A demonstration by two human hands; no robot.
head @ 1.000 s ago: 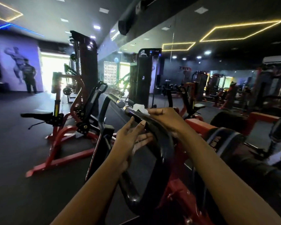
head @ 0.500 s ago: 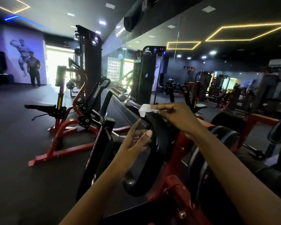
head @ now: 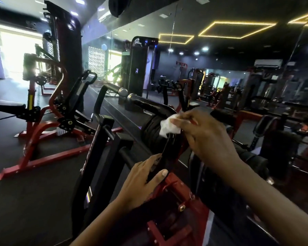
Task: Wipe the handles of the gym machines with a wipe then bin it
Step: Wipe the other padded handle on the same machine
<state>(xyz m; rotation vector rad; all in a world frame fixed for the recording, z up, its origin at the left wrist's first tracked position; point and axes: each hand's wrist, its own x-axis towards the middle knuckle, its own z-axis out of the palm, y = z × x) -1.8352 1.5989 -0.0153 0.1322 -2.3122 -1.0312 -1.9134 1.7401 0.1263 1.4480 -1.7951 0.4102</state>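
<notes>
A curved black handle [head: 150,106] with a chrome end rises from the red and black machine in front of me. My right hand [head: 204,137] pinches a crumpled white wipe [head: 168,127] and presses it against the handle just below its bend. Lower down, my left hand [head: 142,180] wraps around the black arm of the same handle, thumb on the right side, fingers on the left.
A mirror wall [head: 203,68] runs right behind the machine and reflects it. A red-framed bench machine [head: 48,121] stands to the left on the dark floor. A tall black weight stack [head: 68,50] rises behind it. A person stands at the far left edge.
My right hand slid the wipe from the handle's top end down past the bend. My left hand dropped lower and closed around the arm. The camera tilted down and nearer.
</notes>
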